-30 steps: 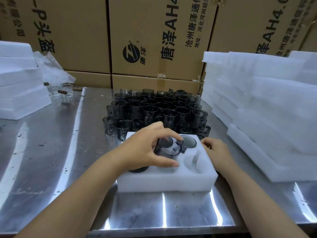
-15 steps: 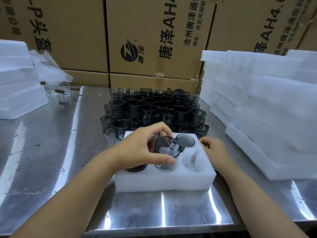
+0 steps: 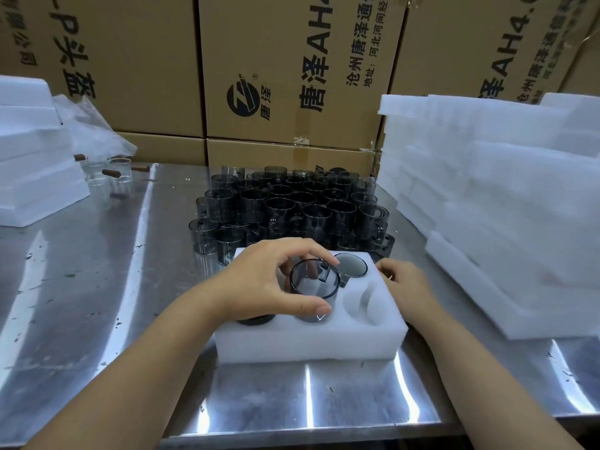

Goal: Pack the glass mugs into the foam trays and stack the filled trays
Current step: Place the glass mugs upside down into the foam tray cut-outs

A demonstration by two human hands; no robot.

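A white foam tray (image 3: 308, 342) lies on the steel table in front of me. My left hand (image 3: 269, 280) grips a smoky grey glass mug (image 3: 313, 284) by its rim, upright and partly sunk in the tray's front middle pocket. Another mug (image 3: 350, 265) sits in the back right pocket, and a dark mug (image 3: 255, 319) shows under my left palm at the front left. The front right pocket (image 3: 362, 302) holds nothing. My right hand (image 3: 404, 287) rests on the tray's right edge, fingers curled over it. Several loose grey mugs (image 3: 292, 209) stand crowded behind the tray.
Stacks of white foam trays (image 3: 506, 216) rise on the right, close to the tray. More foam (image 3: 35, 164) sits at the far left beside clear mugs (image 3: 113, 180) and a plastic bag. Cardboard boxes (image 3: 292, 76) wall the back. The table's front edge (image 3: 292, 438) is near.
My left hand has turned the mug upright and lowered it into the front middle pocket. My right hand has stayed on the tray's right edge.
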